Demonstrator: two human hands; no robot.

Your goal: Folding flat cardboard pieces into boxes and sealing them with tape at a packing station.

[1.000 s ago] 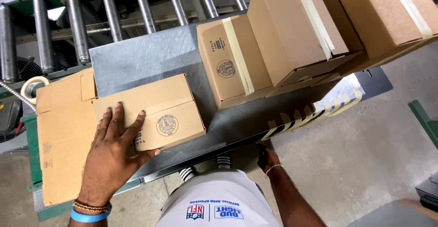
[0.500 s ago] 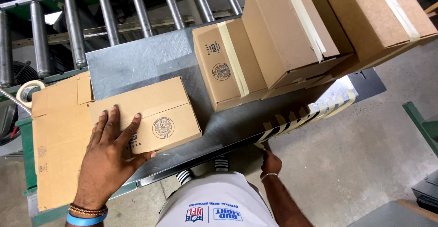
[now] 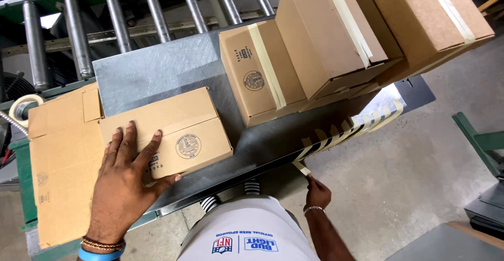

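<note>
A small brown cardboard box point(image 3: 170, 131) lies flat on the grey metal table — flaps closed, a round stamp on its near side. A strip of beige tape point(image 3: 301, 168) hangs at the table's front edge — short, curled.

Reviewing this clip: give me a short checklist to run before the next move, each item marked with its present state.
1. Left hand flat on the small brown cardboard box: ok.
2. Box resting fully on the grey metal table: ok.
3. Right hand pinching a strip of beige masking tape at the table edge: ok.
4. Top seam of the box taped: not ok, no tape visible.
5. Taped cardboard boxes clear of the small box: ok.
</note>
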